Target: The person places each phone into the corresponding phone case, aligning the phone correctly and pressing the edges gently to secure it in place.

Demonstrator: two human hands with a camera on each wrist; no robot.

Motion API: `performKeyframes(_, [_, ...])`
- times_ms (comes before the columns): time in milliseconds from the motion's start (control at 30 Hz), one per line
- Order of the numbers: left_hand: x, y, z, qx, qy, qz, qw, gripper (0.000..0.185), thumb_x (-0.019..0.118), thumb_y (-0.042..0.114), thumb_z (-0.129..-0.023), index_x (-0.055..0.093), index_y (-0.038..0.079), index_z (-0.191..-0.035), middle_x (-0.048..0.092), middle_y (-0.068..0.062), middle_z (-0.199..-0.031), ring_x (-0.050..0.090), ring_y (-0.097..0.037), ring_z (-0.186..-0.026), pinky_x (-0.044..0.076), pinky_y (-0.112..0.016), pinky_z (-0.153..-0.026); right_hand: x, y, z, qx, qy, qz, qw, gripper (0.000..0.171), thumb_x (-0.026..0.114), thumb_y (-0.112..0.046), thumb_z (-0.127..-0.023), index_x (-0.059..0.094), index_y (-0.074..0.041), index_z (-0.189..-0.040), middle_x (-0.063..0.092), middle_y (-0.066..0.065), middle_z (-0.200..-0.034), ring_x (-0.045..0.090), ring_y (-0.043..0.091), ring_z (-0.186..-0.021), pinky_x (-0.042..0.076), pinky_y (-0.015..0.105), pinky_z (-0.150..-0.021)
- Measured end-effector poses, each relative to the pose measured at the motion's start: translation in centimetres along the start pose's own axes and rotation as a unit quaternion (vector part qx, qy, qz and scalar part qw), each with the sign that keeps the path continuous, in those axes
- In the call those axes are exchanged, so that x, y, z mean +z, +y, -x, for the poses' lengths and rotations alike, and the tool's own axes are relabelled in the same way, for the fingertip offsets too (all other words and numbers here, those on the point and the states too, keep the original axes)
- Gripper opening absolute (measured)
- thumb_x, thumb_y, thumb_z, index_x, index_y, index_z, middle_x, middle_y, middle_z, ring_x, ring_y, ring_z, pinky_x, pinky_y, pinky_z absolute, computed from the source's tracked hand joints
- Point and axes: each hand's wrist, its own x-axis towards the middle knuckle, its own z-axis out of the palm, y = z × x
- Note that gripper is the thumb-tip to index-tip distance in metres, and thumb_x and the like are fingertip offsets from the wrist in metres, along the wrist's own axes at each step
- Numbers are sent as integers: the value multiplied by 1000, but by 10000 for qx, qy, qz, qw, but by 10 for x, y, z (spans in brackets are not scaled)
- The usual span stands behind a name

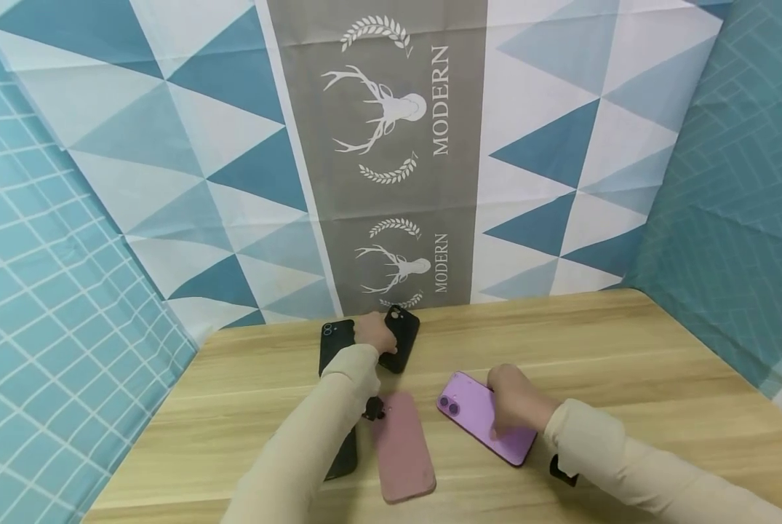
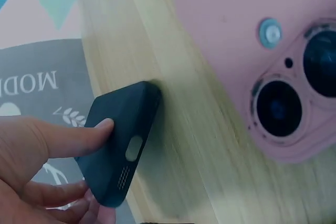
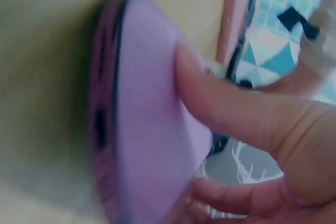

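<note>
My left hand grips a black phone case at the back of the table. In the left wrist view its thumb lies on the back of the case, with the fingers underneath; a port cutout and speaker holes show along the end. Whether a phone is inside, I cannot tell. Towards the right, my right hand holds a purple phone with two camera lenses. The right wrist view shows the thumb across the purple back and the fingers at the far edge, partly hidden.
A pink phone lies between the forearms. Left of the left hand is a black phone. Another black piece shows below the left sleeve, which hides whether they join. Patterned cloth hangs behind the wooden table.
</note>
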Motion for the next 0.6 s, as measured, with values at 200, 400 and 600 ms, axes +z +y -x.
performKeyframes(200, [-7, -15, -7, -53, -326, 816, 9961, 21, 80, 11, -71, 66, 0, -82, 61, -9, -75, 54, -21, -62, 49, -30, -56, -16, 11, -5, -280, 221, -558, 9978, 23, 88, -2, -58, 67, -1, -67, 62, 3, -67, 55, 14, -62, 49, 23, -52])
performKeyframes(400, [-17, -30, -11, -559, -1075, 1837, 9755, 29, 81, 9, -73, 53, 7, -67, 53, -2, -63, 54, -13, -51, 51, -23, -50, -24, 24, -15, 322, -344, -1243, 9911, 12, 82, -4, -69, 72, -2, -76, 68, 3, -73, 58, 13, -66, 53, 25, -57])
performKeyframes(600, [-34, -41, 7, -618, -1308, 2336, 9615, 28, 79, 12, -77, 52, 8, -70, 54, -2, -68, 56, -11, -56, 56, -27, -60, -18, 46, -25, 754, -843, -2479, 9622, 16, 76, -5, -78, 71, 6, -89, 69, 6, -79, 61, 13, -69, 60, 34, -66])
